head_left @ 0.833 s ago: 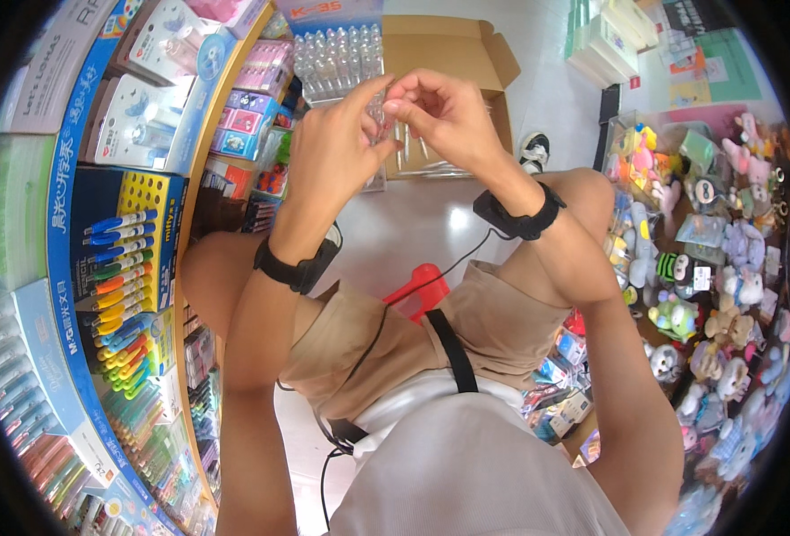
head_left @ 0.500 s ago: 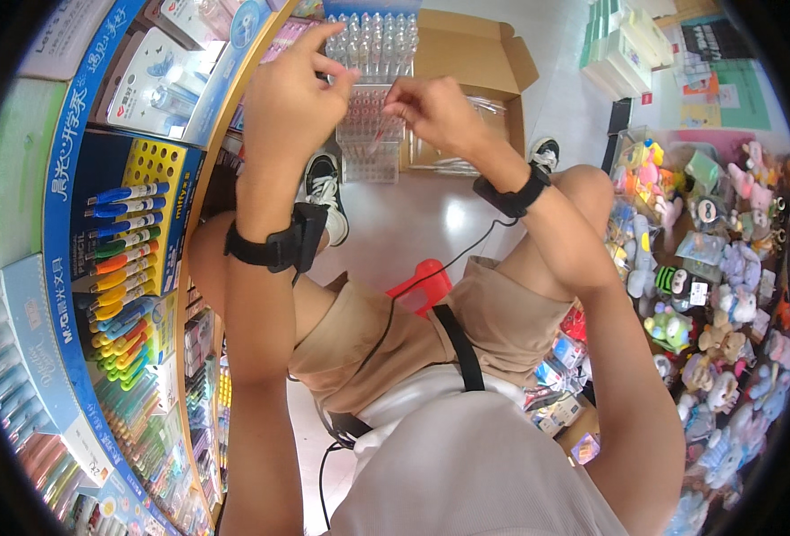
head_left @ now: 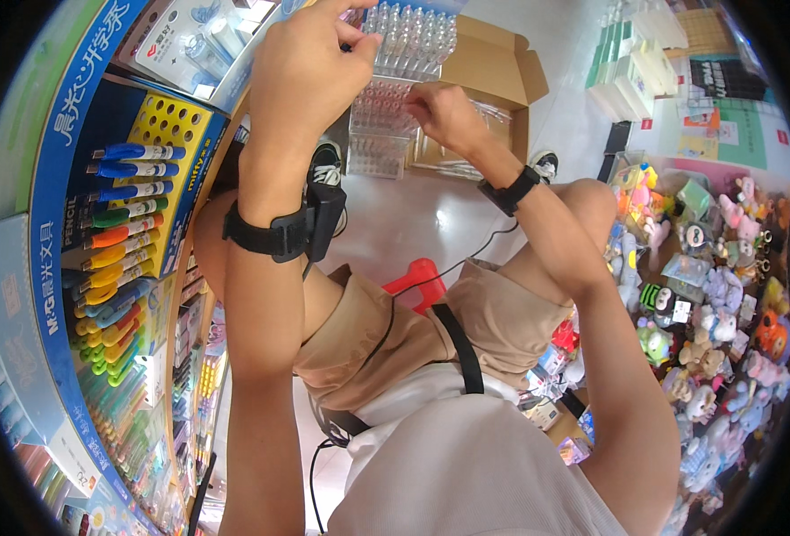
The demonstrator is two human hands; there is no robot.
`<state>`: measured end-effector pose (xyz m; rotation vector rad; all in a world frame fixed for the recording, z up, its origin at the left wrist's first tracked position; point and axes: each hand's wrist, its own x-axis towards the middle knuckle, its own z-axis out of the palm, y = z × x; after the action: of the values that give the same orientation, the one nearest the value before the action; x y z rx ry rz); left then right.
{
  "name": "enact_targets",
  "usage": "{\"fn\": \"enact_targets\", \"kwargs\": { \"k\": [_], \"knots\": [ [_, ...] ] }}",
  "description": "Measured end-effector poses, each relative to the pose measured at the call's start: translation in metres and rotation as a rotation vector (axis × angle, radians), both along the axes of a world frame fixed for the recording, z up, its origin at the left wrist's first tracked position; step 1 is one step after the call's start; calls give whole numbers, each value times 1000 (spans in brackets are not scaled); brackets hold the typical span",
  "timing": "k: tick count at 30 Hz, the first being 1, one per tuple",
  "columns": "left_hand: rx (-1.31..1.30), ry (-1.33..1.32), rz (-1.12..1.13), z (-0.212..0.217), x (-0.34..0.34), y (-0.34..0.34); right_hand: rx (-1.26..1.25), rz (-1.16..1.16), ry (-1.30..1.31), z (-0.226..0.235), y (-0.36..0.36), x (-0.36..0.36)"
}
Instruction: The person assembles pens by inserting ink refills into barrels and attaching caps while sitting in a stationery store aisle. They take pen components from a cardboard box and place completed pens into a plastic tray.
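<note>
My left hand [head_left: 310,76] is raised over the left side of a clear stepped rack [head_left: 375,154], which holds rows of slim pens with clear tips [head_left: 413,37]. Its thumb and index finger stand apart with nothing visible between them, and the top edge cuts off part of the fingers. At the rack's right side is my right hand [head_left: 449,118], its fingers curled together. Whatever it pinches is hidden. Some holes on the rack's lowest step hold no pens. Both wrists wear black straps.
An open cardboard box [head_left: 493,62] with clear-wrapped items stands right of the rack. Along my left runs a shelf with a display of colourful pens [head_left: 136,192]. Plush toys [head_left: 717,304] hang at right. A red plastic object [head_left: 417,281] lies on the floor between my legs.
My left hand has moved up toward the top edge. My right hand has shifted slightly right, and the thin reddish item below its fingers no longer shows. The whole view has shifted a little.
</note>
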<state>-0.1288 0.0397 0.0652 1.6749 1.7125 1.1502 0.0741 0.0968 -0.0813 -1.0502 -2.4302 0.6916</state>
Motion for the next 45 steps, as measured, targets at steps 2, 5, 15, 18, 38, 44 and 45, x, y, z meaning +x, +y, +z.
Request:
{"fn": "enact_targets", "kwargs": {
  "k": [2,5,15,18,38,44,45],
  "knots": [
    [8,13,-15,-2,-1,1,9,20,-9,-5,-1,-4],
    [13,30,-31,-3,-1,1,-49,-7,-77,-14,-2,-8],
    [-2,54,-47,-4,2,2,65,-42,-312,-57,-3,-10],
    [-17,58,-59,-6,3,2,100,-58,-384,-59,-3,-14],
    [-123,-913,-1358,70,72,-83,-104,-527,-472,-86,4,158],
    [-255,-1152,-1584,64,82,-107,-753,-482,-817,-123,-28,219],
    [-264,-1175,-1599,62,83,-109,-789,-466,-849,-128,-30,227]
  ]
}}
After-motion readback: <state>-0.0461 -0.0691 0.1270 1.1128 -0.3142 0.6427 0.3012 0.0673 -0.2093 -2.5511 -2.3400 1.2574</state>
